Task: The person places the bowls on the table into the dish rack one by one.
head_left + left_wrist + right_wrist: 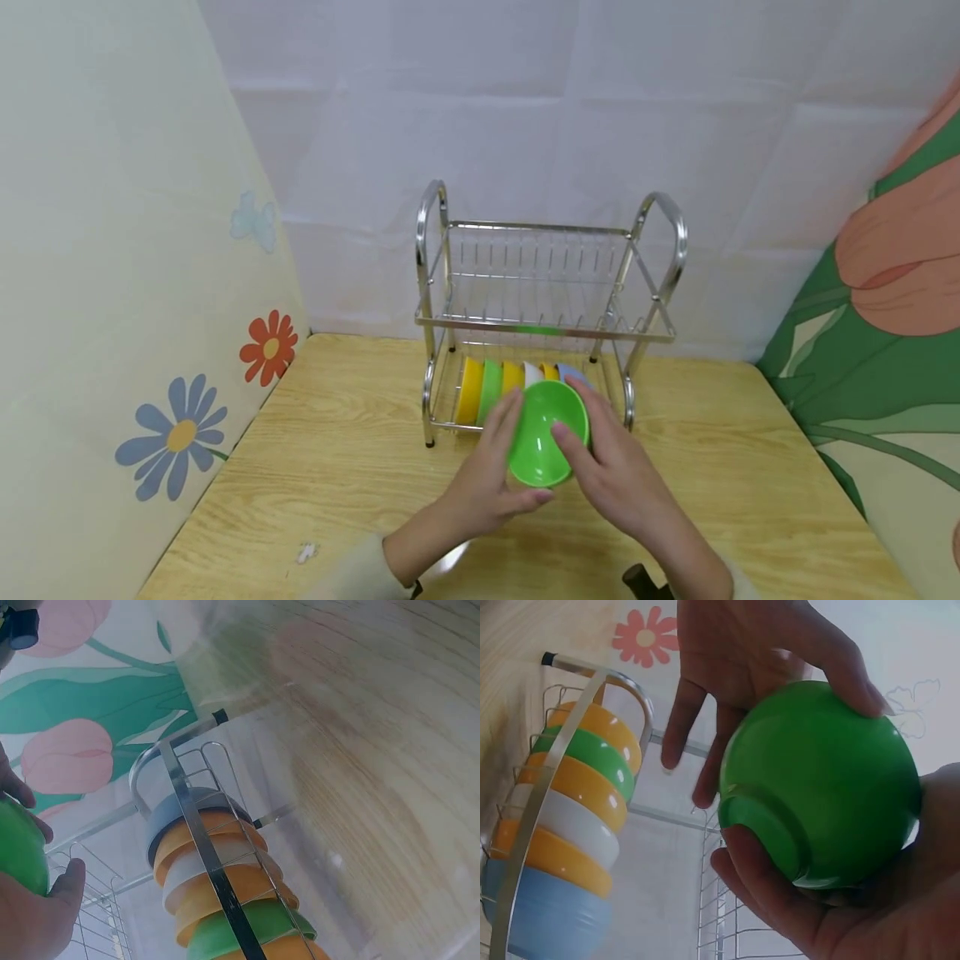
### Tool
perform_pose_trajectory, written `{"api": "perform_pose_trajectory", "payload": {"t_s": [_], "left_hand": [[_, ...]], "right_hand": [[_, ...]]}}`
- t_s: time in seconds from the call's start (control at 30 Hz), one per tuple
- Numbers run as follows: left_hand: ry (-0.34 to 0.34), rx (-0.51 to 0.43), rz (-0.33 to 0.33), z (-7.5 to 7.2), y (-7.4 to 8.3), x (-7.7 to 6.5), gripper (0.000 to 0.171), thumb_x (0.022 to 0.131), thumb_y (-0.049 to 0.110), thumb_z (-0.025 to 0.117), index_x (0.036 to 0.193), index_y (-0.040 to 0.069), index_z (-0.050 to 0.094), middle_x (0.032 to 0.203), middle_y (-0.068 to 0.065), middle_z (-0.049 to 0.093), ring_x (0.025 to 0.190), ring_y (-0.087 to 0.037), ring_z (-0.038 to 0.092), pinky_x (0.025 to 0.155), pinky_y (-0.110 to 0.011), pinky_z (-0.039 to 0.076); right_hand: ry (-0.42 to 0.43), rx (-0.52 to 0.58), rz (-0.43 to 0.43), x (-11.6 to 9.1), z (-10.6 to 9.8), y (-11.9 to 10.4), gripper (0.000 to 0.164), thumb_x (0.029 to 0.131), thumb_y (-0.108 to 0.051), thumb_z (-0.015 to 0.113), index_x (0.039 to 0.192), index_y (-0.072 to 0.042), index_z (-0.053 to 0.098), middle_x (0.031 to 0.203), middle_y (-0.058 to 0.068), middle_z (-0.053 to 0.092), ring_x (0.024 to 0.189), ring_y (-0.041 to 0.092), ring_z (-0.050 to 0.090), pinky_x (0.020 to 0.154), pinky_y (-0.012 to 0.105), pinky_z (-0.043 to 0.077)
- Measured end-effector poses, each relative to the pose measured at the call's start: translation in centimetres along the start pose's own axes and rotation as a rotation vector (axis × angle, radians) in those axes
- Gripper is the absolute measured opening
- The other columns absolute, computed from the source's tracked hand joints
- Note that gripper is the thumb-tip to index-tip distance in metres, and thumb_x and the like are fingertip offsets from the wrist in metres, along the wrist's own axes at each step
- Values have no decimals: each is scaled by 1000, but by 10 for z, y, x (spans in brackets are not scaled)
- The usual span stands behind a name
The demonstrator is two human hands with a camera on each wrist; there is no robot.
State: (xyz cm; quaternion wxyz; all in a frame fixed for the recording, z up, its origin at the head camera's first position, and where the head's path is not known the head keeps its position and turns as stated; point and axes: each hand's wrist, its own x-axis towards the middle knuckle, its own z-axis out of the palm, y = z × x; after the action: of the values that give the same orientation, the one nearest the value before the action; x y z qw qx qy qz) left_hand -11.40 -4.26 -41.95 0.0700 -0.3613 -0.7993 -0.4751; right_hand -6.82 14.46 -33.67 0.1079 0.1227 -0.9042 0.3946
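A glossy green bowl (537,433) is held up in front of the dish rack, its hollow side facing the head camera. My right hand (618,471) grips its right side, thumb over the inside and fingers curled against the outside near the foot ring, as the right wrist view shows. Along the opposite side, my left hand (480,492) touches the bowl with fairly straight fingers, its thumb stretched out below the rim. In the right wrist view, two fingers of the left hand (735,656) hang loosely beside the green bowl (825,772).
Behind the hands stands a two-tier metal dish rack (543,329). Its lower tier holds a row of several bowls on edge: yellow bowls (469,392), a green one (491,387), a white one (574,829) and a blue one (544,907). A small white patch (306,552) marks the wooden table (360,433).
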Motion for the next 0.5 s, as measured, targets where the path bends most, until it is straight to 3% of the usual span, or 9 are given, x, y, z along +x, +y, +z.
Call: {"api": "perform_pose_trajectory", "payload": {"t_s": [0.17,0.27,0.5], "left_hand": [[-30,15,-10,4,1,1,114,83,45,80,164,17,5,170,-6,7,140,-33,43,105,-45,49],[-42,17,-9,6,2,2,118,82,45,83,164,16,3,169,-9,10,138,-31,45,106,-42,49],[-65,12,8,12,5,5,122,78,46,87,164,17,5,165,-8,16,133,-23,51,107,-36,48]], "right_hand": [[-13,-127,-5,0,-2,-4,61,106,-35,53,158,-13,31,151,16,48,101,26,66,73,34,61],[-25,-227,-25,0,-3,-7,60,104,-33,56,156,-12,35,145,13,53,92,18,64,65,26,56],[5,-482,-97,-2,2,-12,51,99,-26,60,147,-10,49,135,10,62,98,25,66,69,41,59]]}}
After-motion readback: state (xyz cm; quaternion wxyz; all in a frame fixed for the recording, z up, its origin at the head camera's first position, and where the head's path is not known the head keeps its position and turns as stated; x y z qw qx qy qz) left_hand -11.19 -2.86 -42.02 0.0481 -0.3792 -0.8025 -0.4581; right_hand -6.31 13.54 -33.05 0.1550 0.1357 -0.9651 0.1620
